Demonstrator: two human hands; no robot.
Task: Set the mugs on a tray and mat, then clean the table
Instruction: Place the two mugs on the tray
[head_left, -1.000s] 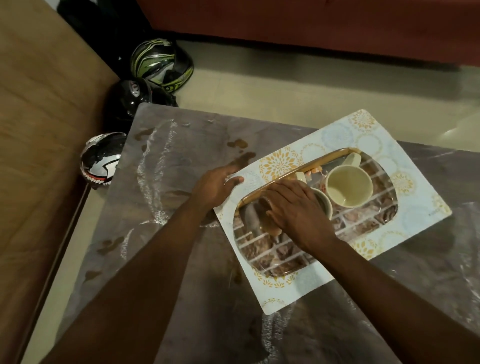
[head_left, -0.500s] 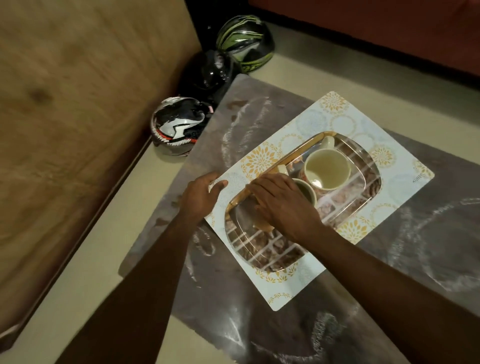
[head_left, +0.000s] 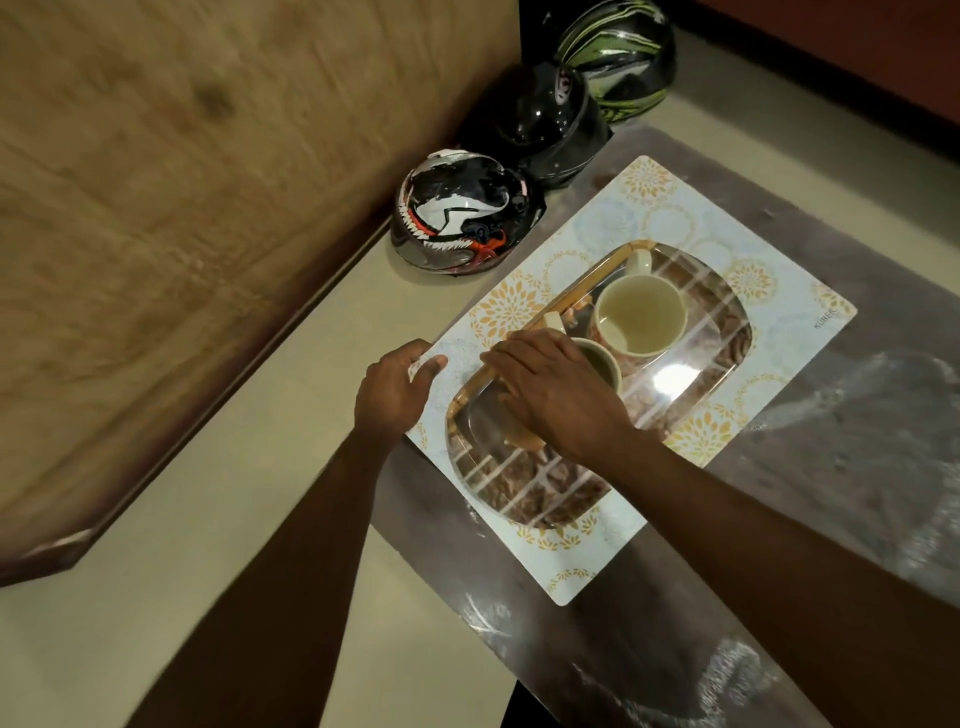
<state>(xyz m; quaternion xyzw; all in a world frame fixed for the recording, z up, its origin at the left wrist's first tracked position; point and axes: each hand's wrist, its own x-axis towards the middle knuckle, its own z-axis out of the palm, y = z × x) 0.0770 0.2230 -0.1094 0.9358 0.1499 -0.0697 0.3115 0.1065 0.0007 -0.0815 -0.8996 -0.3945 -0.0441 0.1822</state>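
Nearest, across the dark table (head_left: 857, 467): two bare forearms, reaching toward the far-left corner. Left hand (head_left: 395, 389) at the corner of the patterned mat (head_left: 613, 228), thumb and fingers pinching its edge. Right hand (head_left: 561, 395) flat over the near mug (head_left: 602, 361), palm down, fingers spread toward the wooden rim of the tray (head_left: 524, 499); whether closed on the mug or only resting, cannot tell. Tray long axis running near-left to far-right, along the mat. Just beyond the right hand, touching or nearly so, the second mug (head_left: 639, 314), upright, handle pointing away. Probably a small adjustment of mat and tray, with both mugs already on the tray. Wiping not yet begun; white smears visible on the table. Farther, on the floor: three helmets (head_left: 462, 208), clear of the work.
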